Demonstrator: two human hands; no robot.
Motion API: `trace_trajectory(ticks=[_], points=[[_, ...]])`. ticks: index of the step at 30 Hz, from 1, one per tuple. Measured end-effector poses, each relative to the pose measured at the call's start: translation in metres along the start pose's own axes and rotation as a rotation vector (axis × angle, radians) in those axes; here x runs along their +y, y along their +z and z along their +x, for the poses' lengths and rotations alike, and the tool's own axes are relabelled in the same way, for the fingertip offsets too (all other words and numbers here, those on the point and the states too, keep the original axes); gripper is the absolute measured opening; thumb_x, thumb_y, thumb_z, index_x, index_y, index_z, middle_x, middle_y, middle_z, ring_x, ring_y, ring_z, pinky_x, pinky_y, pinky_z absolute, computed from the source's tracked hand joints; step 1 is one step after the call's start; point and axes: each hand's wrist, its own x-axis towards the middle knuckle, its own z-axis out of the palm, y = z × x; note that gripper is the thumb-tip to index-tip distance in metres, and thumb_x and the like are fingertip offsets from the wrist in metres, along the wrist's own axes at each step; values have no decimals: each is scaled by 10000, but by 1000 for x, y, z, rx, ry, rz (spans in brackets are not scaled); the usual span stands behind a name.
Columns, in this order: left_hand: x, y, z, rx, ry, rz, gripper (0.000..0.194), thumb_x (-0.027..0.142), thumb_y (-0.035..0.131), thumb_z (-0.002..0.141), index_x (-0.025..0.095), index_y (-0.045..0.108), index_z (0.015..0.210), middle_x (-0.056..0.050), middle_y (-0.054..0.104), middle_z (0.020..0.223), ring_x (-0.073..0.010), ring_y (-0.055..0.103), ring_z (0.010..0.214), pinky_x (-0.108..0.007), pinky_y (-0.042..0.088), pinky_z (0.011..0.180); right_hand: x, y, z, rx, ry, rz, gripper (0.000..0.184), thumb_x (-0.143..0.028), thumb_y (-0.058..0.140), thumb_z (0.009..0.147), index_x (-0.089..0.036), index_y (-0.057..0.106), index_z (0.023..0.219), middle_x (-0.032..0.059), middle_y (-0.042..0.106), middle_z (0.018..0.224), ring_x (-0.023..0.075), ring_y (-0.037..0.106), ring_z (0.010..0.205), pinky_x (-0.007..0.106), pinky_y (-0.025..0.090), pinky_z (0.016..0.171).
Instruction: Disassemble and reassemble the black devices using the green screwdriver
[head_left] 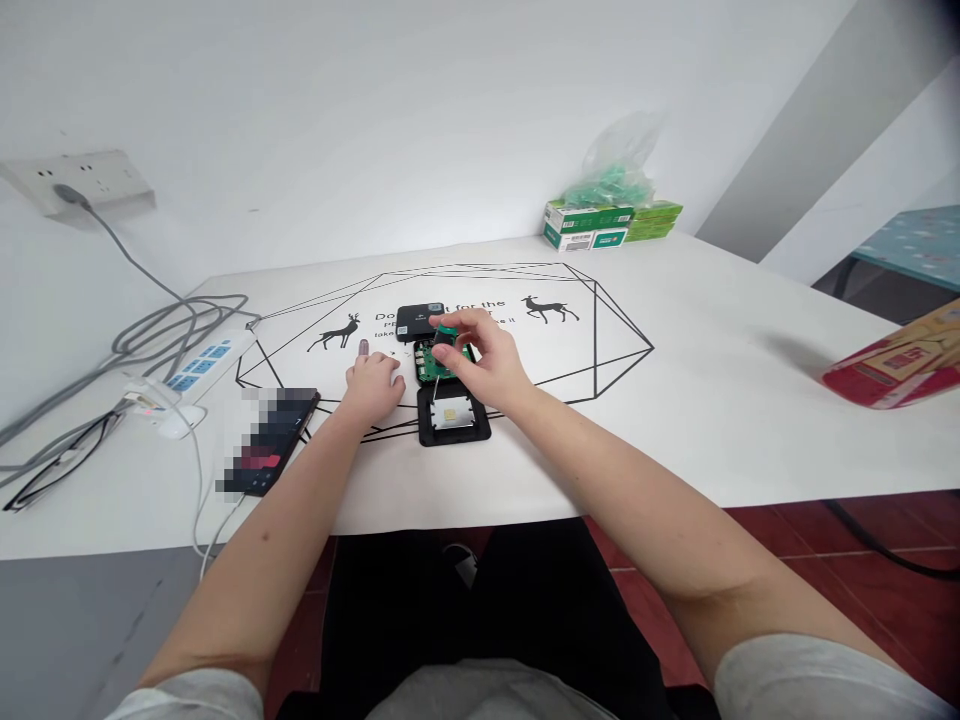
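My right hand (487, 360) is closed around a screwdriver (445, 336) with a green and black handle. The thin shaft points down over the lower edge of a green circuit board (427, 368), which sits in a black case partly hidden by my fingers. My left hand (375, 387) lies on the table left of the board, its index finger stretched out and the others slightly bent. Small dark bits, perhaps screws, lie near its fingertips. A black cover (417, 320) rests behind the board. In front is a black casing half (454, 436) with a silver metal plate.
On the left are a smartphone (274, 440), a power strip (210, 362), grey cables (180, 318) and eyeglasses (64, 460). Green-and-white boxes (587, 225) with a plastic bag on top stand at the back. A red and yellow package (892, 365) lies at the right.
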Motion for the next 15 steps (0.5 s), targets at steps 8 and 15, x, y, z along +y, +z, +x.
trace_trajectory(ticks=[8, 15], points=[[3, -6, -2, 19, -7, -107, 374, 231, 519, 998, 250, 767, 1277, -114, 713, 1429, -406, 390, 1600, -590, 426, 1234, 4, -5, 1, -54, -117, -78, 335, -203, 532, 968, -280, 672, 1263, 60, 771, 1150, 203, 684, 924, 411, 588, 814], [-3, -10, -3, 121, 22, -270, 319, 168, 540, 955, 250, 776, 1152, -47, 792, 1287, -335, 594, 1426, -553, 484, 1215, 7, -1, 3, -69, -92, -147, 305, -336, 657, 979, -298, 660, 1282, 29, 648, 997, 190, 575, 832, 399, 562, 797]])
